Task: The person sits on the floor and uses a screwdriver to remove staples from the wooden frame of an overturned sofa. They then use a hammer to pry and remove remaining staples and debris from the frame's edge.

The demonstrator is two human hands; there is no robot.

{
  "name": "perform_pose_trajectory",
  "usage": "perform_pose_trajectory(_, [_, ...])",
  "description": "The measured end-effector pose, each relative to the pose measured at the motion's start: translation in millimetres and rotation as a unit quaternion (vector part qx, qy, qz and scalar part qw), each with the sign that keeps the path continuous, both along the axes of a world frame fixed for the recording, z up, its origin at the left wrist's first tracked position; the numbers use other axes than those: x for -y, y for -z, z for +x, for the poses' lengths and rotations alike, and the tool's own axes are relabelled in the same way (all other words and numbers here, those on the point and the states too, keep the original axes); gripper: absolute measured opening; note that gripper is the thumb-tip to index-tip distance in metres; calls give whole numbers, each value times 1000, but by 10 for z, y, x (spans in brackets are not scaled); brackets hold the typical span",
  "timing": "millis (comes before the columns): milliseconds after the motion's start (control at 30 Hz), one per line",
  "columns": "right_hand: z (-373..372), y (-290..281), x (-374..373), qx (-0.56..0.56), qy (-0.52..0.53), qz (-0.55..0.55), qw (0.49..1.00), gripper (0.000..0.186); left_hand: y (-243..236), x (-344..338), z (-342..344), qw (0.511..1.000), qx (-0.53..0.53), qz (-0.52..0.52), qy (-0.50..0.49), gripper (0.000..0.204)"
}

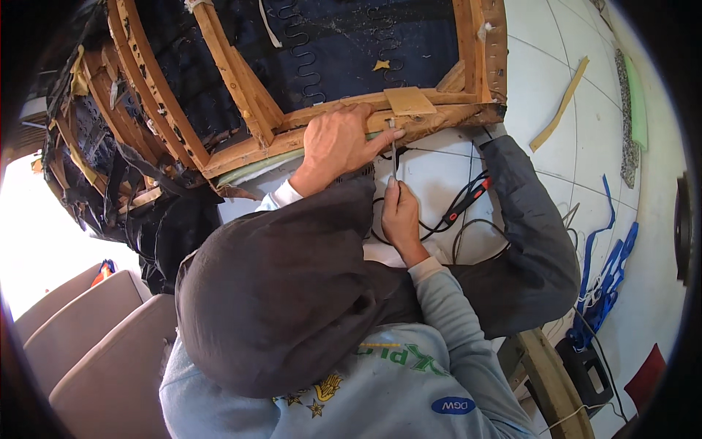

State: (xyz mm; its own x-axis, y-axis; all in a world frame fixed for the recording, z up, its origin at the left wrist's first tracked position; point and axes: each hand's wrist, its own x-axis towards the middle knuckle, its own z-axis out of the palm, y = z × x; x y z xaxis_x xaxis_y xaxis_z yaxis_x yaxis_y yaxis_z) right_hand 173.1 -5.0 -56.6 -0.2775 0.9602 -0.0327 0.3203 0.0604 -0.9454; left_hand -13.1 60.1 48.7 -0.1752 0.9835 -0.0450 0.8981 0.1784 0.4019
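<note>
My left hand (pixel 336 143) lies over the front rail of an upturned wooden furniture frame (pixel 245 154). Its fingers curl across the wood, and its thumb reaches right to the shaft of a slim metal tool. My right hand (pixel 402 219) is closed around that slim metal tool (pixel 395 150), perhaps a screwdriver; its handle is hidden in the fingers. The tool stands nearly upright in view, its tip against the rail. Just above the tip, a tan cardboard-like piece (pixel 409 101) lies on the rail. Torn brown covering (pixel 453 121) clings to the rail on the right.
Zigzag springs (pixel 306 51) and dark fabric fill the frame. A red-and-black handled tool (pixel 468 201) with black cable lies on the tiles between my legs (pixel 537 234). To the right are a yellowish strip (pixel 559 106) and blue straps (pixel 610 282). Beige panels (pixel 110 351) stand at lower left.
</note>
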Motion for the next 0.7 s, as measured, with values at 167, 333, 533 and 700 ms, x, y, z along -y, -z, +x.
perform_pose_trajectory(167, [-128, -725, -681, -423, -142, -538, 715, 55, 14, -80, -82, 984, 159, -12, -76, 71])
perform_pose_trajectory(333, [43, -735, -474, -320, 10, -400, 858, 50, -31, -37, -199, 976, 191, 100, 36, 41])
perform_pose_trajectory(533, [621, -792, -381, -19, -4, -147, 989, 38, 167, 9, -87, 968, 134, 201, 68, 20])
perform_pose_trajectory(700, [799, -716, -381, 104, -54, -60, 991, 29, 206, 9, -7, 959, 99, 252, 78, 11])
